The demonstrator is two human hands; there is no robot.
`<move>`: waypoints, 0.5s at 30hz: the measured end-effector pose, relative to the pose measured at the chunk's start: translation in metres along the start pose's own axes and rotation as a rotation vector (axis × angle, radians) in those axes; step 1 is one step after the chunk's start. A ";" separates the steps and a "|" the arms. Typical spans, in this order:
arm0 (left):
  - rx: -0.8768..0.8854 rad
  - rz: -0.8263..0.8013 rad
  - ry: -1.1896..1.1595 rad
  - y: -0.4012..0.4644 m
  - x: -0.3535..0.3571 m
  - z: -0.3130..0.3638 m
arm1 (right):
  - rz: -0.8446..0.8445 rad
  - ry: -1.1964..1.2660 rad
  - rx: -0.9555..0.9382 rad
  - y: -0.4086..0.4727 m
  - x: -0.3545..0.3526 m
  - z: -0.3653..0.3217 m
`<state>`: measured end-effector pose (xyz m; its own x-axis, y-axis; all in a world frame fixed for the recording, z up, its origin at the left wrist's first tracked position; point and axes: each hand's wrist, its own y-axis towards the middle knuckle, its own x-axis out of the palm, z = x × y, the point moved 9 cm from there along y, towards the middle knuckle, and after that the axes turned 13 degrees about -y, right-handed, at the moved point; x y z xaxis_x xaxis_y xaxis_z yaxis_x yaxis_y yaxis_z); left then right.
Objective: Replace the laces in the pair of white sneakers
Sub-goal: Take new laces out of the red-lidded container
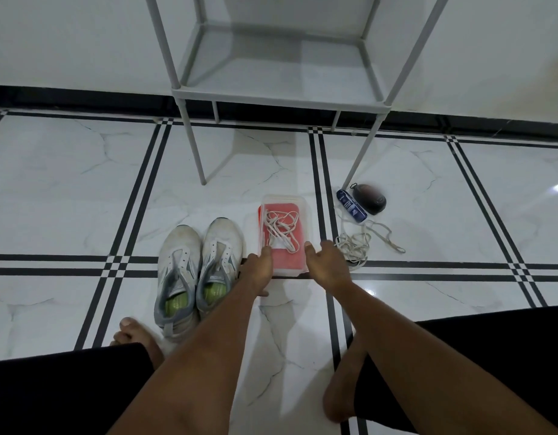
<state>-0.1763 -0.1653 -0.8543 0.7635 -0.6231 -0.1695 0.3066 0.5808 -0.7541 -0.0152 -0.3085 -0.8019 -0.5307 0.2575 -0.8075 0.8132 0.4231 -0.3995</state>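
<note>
Two white sneakers with grey trim and green insoles stand side by side on the floor, toes pointing away, with no laces in their eyelets. Right of them lies a clear plastic box with a red bottom, holding white laces. My left hand rests on the box's near left corner. My right hand is at its near right corner, fingers spread. Whether either hand grips the box is unclear. Another heap of white laces lies on the floor to the right.
A grey shelf rack stands behind the box against the wall. A blue tube and a dark rounded object lie by its right leg. My bare feet and knees in black shorts are at the bottom.
</note>
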 end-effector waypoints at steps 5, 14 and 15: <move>-0.118 -0.148 -0.490 -0.016 0.023 -0.012 | 0.164 -0.117 -0.378 0.020 -0.036 -0.072; -0.241 -0.270 -0.827 0.000 0.043 -0.037 | -0.241 -0.573 -0.339 0.085 0.067 -0.105; -0.228 -0.282 -0.846 0.004 0.046 -0.038 | -0.253 -0.652 -0.330 0.094 0.077 -0.102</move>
<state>-0.1609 -0.2114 -0.8891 0.8664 -0.0827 0.4924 0.4934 0.2922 -0.8192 -0.0037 -0.1600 -0.8574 -0.3601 -0.4019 -0.8419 0.5179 0.6644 -0.5388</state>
